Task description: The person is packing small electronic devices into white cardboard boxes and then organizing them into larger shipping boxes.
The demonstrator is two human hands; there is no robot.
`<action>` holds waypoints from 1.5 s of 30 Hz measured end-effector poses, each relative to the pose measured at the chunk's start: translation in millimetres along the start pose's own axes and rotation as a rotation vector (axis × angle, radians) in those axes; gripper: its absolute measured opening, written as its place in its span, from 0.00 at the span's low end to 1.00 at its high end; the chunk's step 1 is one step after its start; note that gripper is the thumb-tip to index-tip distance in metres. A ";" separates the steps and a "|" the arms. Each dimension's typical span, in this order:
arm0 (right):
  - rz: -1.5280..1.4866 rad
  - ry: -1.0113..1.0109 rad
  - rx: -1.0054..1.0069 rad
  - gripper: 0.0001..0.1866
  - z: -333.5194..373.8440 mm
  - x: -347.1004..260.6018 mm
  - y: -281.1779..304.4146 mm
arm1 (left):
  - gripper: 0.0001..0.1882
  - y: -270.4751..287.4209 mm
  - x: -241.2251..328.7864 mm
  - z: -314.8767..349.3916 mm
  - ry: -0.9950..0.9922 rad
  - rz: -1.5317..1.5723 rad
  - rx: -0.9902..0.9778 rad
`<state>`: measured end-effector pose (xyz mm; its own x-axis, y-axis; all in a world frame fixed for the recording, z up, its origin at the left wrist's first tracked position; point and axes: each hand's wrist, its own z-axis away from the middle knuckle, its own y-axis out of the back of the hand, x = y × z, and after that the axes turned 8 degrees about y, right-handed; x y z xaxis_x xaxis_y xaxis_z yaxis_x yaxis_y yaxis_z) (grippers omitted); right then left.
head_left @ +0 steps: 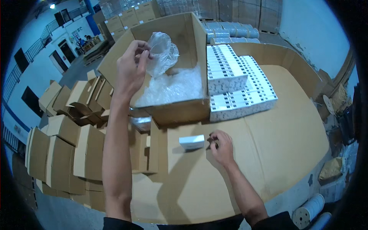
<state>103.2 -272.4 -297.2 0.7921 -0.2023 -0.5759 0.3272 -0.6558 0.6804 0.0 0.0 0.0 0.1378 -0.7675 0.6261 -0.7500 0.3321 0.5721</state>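
Raised over a large open cardboard box (168, 111), my left hand (132, 69) pinches the edge of a clear plastic bag (164, 53) between thumb and fingers. The bag hangs crumpled, above a heap of similar clear bags (174, 88) inside that box. Lower down, a small white box (191, 142) stands on the cardboard-covered table (230, 184). My right hand (221, 147) is just to the right of this small box, its fingers bent and apart with nothing visible between them. Whether a fingertip touches the box I cannot tell.
Stacked rows of small white boxes (241, 103) with dark marks sit right of the large box. An open cardboard tray (153, 153) lies to its left. Several open cartons (61, 153) crowd the left side. A raised cardboard rim (283, 55) borders the table's far right.
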 end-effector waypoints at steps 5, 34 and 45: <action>-0.536 -0.272 0.247 0.05 29.7 -9.9 17.6 | 0.08 -36.2 18.4 143.5 0.065 0.296 0.086; -0.495 -0.368 0.244 0.10 95.1 -85.3 7.2 | 0.16 -109.8 -18.1 342.5 -0.156 0.066 -0.037; -0.776 -0.394 0.120 0.11 98.3 -83.5 9.8 | 0.10 -113.7 -15.2 339.8 0.341 0.308 -0.363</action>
<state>-10.4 -333.5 -287.0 0.1258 0.1107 -0.9859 0.6254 -0.7803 -0.0078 -136.6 -212.4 -254.6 0.1942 -0.4055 0.8932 -0.5271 0.7248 0.4436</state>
